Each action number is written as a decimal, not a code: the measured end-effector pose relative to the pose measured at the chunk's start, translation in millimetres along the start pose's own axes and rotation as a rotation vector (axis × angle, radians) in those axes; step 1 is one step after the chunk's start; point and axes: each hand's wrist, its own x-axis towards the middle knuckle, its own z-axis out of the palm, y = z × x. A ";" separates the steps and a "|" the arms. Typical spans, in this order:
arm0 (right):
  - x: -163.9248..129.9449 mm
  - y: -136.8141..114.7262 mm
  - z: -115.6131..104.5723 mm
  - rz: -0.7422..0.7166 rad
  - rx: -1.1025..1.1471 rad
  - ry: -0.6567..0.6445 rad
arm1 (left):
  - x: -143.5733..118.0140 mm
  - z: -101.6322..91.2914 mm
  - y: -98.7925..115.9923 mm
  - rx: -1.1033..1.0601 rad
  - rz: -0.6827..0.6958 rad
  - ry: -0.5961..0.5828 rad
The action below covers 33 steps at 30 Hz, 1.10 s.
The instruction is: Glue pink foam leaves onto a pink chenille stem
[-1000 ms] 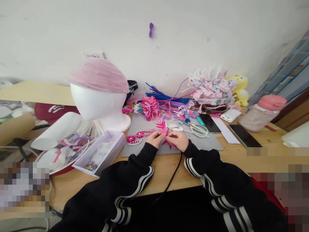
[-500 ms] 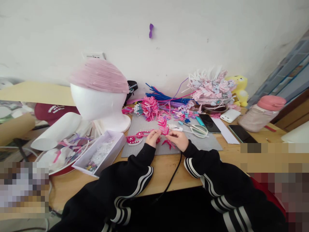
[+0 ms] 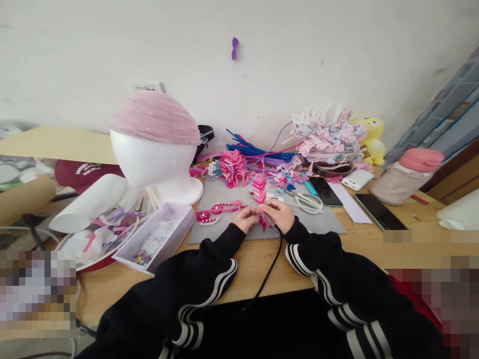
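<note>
Both hands are meeting over the grey mat (image 3: 322,222) on the surface, the left hand (image 3: 247,219) and right hand (image 3: 279,215) pinching the lower stem of a pink frond (image 3: 259,189) that is standing upright between them. It looks light and bendy, made of fuzzy wire loops, so squeezing the leaves would likely crush them; the stem is the safer hold. Scissors (image 3: 309,200) are lying just beside the right hand.

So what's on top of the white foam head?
A pink ribbed cap sits on the white foam head, covering its whole crown down to the brow. Small pale beads dot the cap. The top of the head beneath it cannot be seen.
</note>
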 end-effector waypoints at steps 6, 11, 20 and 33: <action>1.4 4.8 0.3 0.041 0.059 0.003 | -3.7 9.9 -8.2 0.053 -0.020 -0.157; 2.2 2.7 -6.2 -0.092 -0.084 0.060 | -2.6 5.8 -0.9 -0.006 0.048 -0.002; 1.8 7.0 -10.7 -0.518 -0.935 -0.173 | 7.1 -4.8 0.0 -0.111 0.143 0.223; 0.2 6.6 -3.4 -0.422 -0.702 -0.123 | 8.6 -8.2 -5.5 -0.045 0.142 0.140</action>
